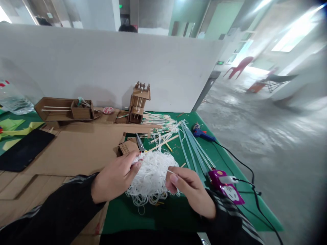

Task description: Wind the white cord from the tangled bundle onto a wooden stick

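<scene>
A loose, tangled heap of white string (153,177) lies on the green table in front of me. My left hand (119,173) is closed at the heap's left side, its thumb and fingers gripping part of the string. On the right side, my right hand (185,185) pinches a single strand between thumb and forefinger. Just beyond the heap, scissors (140,143) lie with their blades pointing away; their handles are mostly hidden by the left hand and string. A small cardboard piece (129,147) sits beside them.
Glue sticks (192,146), a blue glue gun (203,133) and a purple power strip (226,187) with cords lie right. Thin wooden sticks (158,119) and a cardboard tower (138,103) stand behind. Left are cardboard sheets (84,144), a cardboard box model (67,109) and a black phone-like slab (25,149).
</scene>
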Demonstrator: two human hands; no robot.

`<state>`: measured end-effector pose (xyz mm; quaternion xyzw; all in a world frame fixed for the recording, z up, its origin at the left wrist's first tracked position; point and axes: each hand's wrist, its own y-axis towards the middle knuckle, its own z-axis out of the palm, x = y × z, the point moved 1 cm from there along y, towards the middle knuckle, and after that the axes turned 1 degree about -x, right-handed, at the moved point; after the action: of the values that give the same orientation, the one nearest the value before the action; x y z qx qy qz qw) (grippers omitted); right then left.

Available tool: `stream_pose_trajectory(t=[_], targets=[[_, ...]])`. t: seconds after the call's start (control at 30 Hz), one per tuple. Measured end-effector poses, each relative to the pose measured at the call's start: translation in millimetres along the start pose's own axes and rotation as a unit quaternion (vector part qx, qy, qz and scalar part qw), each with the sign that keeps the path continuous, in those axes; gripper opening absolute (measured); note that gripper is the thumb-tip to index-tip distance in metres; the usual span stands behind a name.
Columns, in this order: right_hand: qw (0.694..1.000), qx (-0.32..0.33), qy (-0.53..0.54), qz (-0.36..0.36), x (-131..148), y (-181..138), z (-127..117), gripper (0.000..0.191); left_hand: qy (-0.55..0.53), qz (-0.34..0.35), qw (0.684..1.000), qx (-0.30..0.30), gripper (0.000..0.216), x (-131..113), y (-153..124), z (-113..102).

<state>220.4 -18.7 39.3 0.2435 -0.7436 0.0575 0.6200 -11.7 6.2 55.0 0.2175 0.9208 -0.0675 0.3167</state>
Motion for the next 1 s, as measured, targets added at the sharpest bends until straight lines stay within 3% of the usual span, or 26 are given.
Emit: stream_pose_trajectory(t=[0.1,0.2,0.37,0.53,0.67,0.87,1.0], targets=[[0.999,-0.025,-0.001,0.034,-9.7,-2.9,-8.3,0.037,0.085,0.010,0.996,0.001,0.034,1.5,-4.3,-0.9],[0.993,-0.047,-0.091,0.062,-13.7,-5.8,-15.0,0.029,0.160,0.009,0.987,0.014,0.034,-1.1,-3.6,-3.5],[0.987,-0.046,-0.144,0.060,-16.9,-7.2,-18.3,0.023,0.269,-0.009,0.961,0.063,0.032,-2.2,-4.9,-7.8],[0.980,-0.147,-0.100,0.092,-28.2,-3.1,-13.9,0.024,0.268,0.015,0.957,0.112,0.031,0.0,-18.8,-13.8],[0.974,-0.177,-0.059,0.132,-38.2,-0.5,-14.9,0.028,0.258,0.024,0.962,0.080,0.028,-0.2,-29.7,-26.8],[0.977,-0.162,-0.030,0.134,-41.3,0.4,-17.9,0.028,0.278,-0.014,0.960,0.027,0.031,6.5,-40.3,-42.7],[0.993,-0.075,-0.031,0.083,-30.4,-1.8,-17.3,0.024,0.309,-0.083,0.948,0.008,0.028,11.4,-39.0,-48.5]])
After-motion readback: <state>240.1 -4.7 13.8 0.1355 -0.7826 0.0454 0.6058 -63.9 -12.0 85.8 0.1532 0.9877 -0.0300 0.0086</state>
